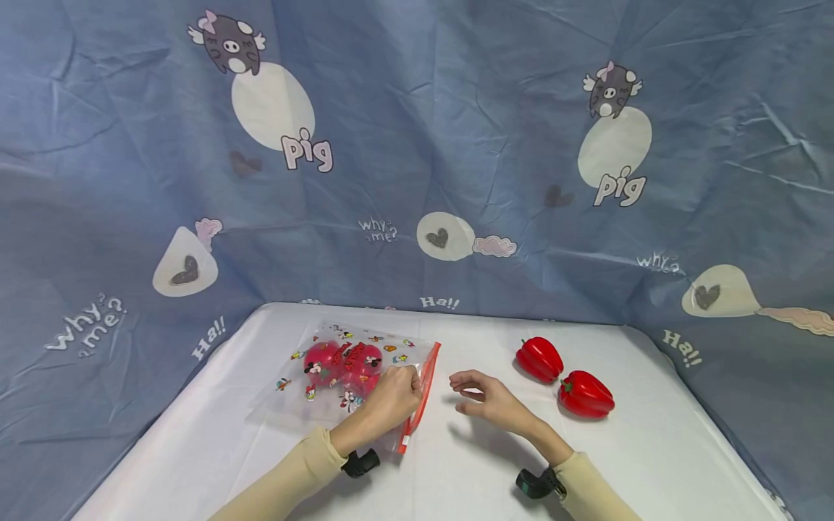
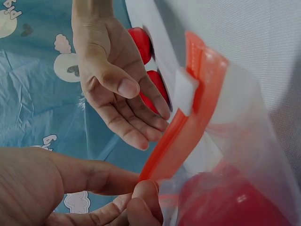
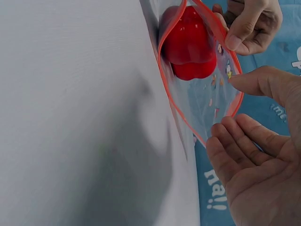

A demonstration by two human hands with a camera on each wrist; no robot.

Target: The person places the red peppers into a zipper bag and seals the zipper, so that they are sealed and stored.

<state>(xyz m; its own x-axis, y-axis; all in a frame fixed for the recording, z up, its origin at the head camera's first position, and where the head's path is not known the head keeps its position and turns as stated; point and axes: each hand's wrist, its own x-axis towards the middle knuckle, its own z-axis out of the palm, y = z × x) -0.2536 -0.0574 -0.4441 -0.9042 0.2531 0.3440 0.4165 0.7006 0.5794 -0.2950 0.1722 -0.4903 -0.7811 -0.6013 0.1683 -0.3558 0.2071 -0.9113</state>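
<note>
A clear zip bag [image 1: 287,394] with cartoon prints and a red zip edge lies on the left of the table. Red bell peppers [image 3: 190,44] are inside it, seen through its open mouth in the right wrist view. My left hand [image 1: 391,398] pinches the upper side of the red edge, thumb and fingers meeting on it in the left wrist view. To the right of the bag's mouth, my right hand [image 1: 491,404] hovers with loosely bent fingers and nothing between them. Two more red bell peppers [image 1: 539,359] [image 1: 586,395] lie farther right.
White cloth covers the table [image 1: 469,477]. Behind it and along both sides hangs a blue printed curtain [image 1: 404,159]. A white slider [image 2: 186,92] sits on the bag's red zip strip, at its near end.
</note>
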